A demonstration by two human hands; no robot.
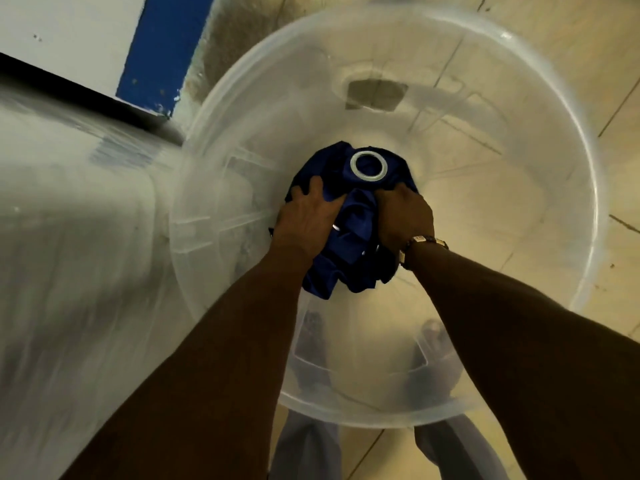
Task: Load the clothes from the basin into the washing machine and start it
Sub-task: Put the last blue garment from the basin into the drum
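Inside the clear plastic basin (571,140), bunched blue cloth (349,237) is gripped by the left hand (304,216) and right hand (403,211), apparently for lifting out.

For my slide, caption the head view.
Both hands, left and right, gather a bundled dark blue cloth inside a clear round plastic basin.

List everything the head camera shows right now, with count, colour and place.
basin: one, clear plastic, centre of view, above the floor.
cloth bundle: one, dark blue, inside the basin, gripped by both hands.
ring: one, white, on the cloth's far side.
washing machine: one, white, blurred, left of the basin.
floor: beige tiles, right and far side.
watch: one, on the right wrist.
left hand: closed on the cloth.
right hand: closed on the cloth.
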